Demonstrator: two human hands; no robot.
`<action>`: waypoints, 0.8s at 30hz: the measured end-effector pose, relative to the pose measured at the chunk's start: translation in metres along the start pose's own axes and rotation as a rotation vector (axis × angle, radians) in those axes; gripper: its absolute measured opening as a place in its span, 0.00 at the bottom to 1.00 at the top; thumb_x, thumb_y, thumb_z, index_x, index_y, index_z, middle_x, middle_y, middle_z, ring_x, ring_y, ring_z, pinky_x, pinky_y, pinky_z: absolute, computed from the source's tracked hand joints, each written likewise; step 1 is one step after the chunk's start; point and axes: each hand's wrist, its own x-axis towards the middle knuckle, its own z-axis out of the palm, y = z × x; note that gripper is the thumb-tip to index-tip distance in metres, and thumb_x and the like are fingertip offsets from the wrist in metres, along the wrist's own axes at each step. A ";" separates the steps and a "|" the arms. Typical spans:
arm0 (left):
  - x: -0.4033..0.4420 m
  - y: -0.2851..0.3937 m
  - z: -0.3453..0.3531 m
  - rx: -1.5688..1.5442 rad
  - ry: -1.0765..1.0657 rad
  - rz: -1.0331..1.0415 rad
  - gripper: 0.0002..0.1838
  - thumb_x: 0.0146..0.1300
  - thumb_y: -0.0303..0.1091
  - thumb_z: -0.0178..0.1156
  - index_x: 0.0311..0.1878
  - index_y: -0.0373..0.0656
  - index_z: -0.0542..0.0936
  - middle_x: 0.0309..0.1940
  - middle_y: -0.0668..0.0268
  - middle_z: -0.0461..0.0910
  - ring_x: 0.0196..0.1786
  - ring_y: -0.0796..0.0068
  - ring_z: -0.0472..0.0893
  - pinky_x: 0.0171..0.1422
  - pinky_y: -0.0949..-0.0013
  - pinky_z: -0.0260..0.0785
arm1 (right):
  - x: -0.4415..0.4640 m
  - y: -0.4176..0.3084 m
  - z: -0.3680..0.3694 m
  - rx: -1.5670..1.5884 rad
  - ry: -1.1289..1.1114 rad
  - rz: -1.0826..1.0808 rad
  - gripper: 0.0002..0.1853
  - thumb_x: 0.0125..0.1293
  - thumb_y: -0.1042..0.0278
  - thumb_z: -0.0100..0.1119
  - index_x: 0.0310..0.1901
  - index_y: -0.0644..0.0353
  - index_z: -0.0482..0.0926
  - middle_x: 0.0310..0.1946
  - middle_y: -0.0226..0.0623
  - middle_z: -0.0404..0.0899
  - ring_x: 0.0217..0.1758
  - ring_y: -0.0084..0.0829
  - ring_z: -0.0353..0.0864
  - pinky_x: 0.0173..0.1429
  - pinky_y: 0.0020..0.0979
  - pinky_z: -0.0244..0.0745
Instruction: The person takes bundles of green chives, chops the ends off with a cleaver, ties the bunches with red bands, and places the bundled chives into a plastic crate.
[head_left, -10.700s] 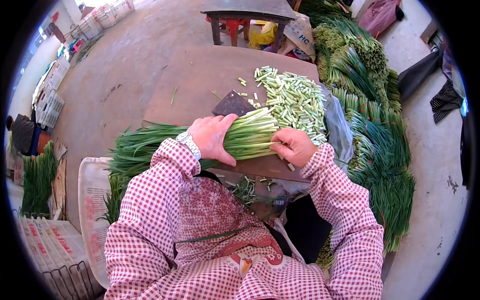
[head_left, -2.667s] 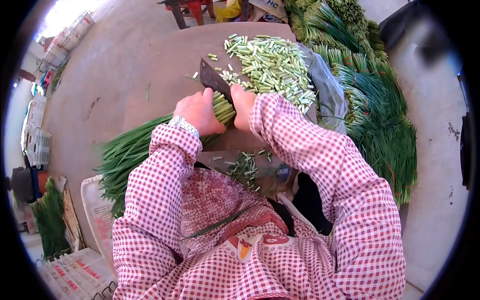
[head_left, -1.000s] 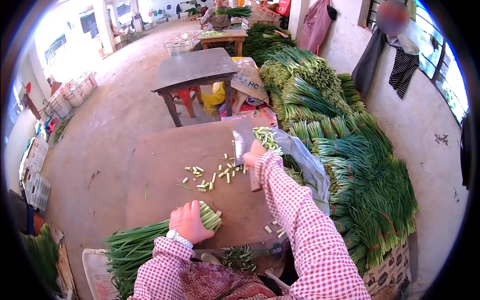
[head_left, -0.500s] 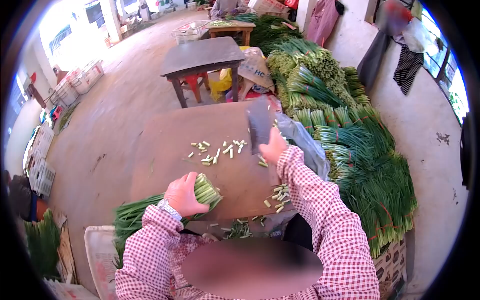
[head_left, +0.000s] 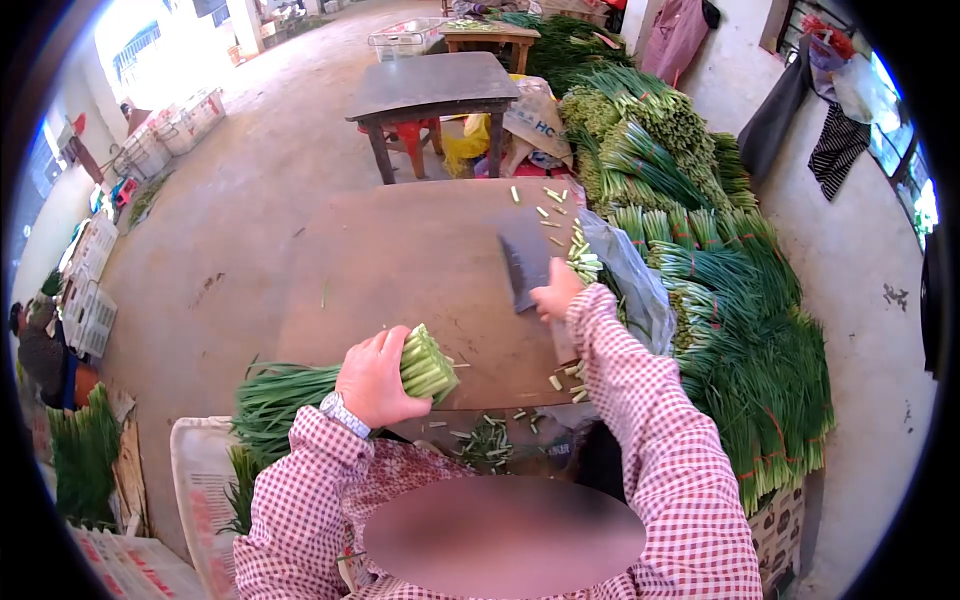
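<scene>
My left hand is wrapped round a bunch of green chives, near its pale cut ends, at the table's near edge. The long leaves trail off to the left. In my right hand is a cleaver, its broad dark blade over the right part of the brown table. Short cut stalk pieces lie in a heap just beyond the right hand, along the table's right edge. A few more pieces lie nearer to me, by the right forearm.
Tied bundles of greens are piled high along the right wall. Clear plastic sheeting hangs at the table's right edge. Ahead stands a dark small table. A white crate is at my left, and trimmings lie below the near edge.
The loose pieces from the table's middle now lie at its right edge, beside the cleaver. My left hand has lifted the bunch slightly and tilted its cut ends up. The view has shifted a little.
</scene>
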 end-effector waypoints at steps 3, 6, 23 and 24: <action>0.019 -0.002 0.011 0.029 -0.109 -0.094 0.40 0.33 0.47 0.71 0.52 0.37 0.69 0.42 0.51 0.77 0.46 0.49 0.78 0.53 0.55 0.71 | -0.016 0.020 -0.048 -0.037 0.144 0.049 0.23 0.54 0.75 0.53 0.53 0.67 0.63 0.27 0.46 0.78 0.21 0.35 0.80 0.25 0.34 0.78; 0.034 -0.004 0.024 0.078 -0.238 -0.189 0.41 0.34 0.49 0.70 0.53 0.36 0.69 0.43 0.49 0.78 0.48 0.49 0.78 0.55 0.55 0.70 | -0.040 0.030 -0.080 -0.187 0.174 0.066 0.18 0.56 0.74 0.54 0.48 0.65 0.64 0.25 0.43 0.77 0.20 0.34 0.79 0.23 0.35 0.75; 0.038 -0.002 0.017 0.077 -0.283 -0.180 0.41 0.35 0.46 0.70 0.54 0.36 0.69 0.45 0.47 0.77 0.50 0.48 0.77 0.56 0.55 0.70 | -0.075 0.095 -0.126 0.062 -0.199 0.018 0.28 0.57 0.71 0.59 0.59 0.61 0.65 0.20 0.31 0.73 0.16 0.21 0.72 0.18 0.25 0.69; 0.035 -0.002 0.015 0.057 -0.276 -0.172 0.40 0.35 0.46 0.69 0.53 0.35 0.69 0.45 0.47 0.76 0.51 0.47 0.76 0.56 0.56 0.69 | -0.068 0.096 -0.131 0.011 -0.110 0.034 0.27 0.57 0.71 0.60 0.59 0.62 0.64 0.19 0.32 0.73 0.16 0.22 0.72 0.18 0.25 0.70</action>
